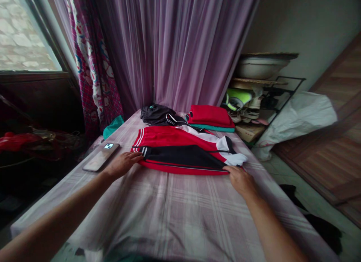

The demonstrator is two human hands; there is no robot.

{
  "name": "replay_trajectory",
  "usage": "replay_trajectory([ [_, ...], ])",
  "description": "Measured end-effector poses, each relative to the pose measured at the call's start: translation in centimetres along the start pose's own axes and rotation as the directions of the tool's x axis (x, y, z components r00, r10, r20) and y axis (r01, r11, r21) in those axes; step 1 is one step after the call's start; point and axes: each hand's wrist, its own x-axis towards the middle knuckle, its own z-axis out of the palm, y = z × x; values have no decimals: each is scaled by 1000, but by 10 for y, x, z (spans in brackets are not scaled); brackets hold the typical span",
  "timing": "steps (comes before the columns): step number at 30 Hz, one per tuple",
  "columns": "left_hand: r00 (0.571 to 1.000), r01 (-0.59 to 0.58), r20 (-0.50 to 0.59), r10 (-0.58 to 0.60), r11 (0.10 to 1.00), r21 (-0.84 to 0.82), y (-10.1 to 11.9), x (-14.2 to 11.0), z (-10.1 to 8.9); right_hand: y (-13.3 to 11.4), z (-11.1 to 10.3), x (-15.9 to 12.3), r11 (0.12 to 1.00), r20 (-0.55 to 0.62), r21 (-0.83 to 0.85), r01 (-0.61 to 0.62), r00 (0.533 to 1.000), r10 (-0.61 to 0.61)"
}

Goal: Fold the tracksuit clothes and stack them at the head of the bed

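A red, black and white track jacket (pixel 175 156) lies sideways on the bed, partly folded, with white stripes on its ribbed edge at the left. My left hand (pixel 125 164) is closed at the near corner of that striped edge. At the other end, my right hand (pixel 241 179) pinches the near edge, close to the white part. The red edge between both hands lies low against the sheet. My thumbs are only partly visible.
A phone (pixel 102 157) lies left of the jacket. Behind it are dark crumpled clothes (pixel 158 114) and a folded red garment (pixel 210 115) on a teal one (pixel 217 128). A shoe rack (pixel 278 119) and a white sack (pixel 299 119) stand to the right.
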Motion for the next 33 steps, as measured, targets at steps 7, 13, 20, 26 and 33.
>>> replay_trajectory([
  [7,1000,1,-23,-4,994,-107,3,-26,2,-3,-6,-13,998,107,53,38,993,-43],
  [13,999,10,-29,-14,987,-158,9,-35,4,-4,-14,-17,992,243,121,30,968,-59],
  [20,994,82,-42,-97,958,-274,9,-1,-22,-73,-26,23,977,258,202,75,958,-127],
  [26,983,118,-122,-135,983,-142,54,49,12,-163,1,76,948,196,254,190,950,-243],
  [33,976,178,-113,-187,980,-84,66,50,40,-127,19,79,997,460,71,-21,888,-14],
])
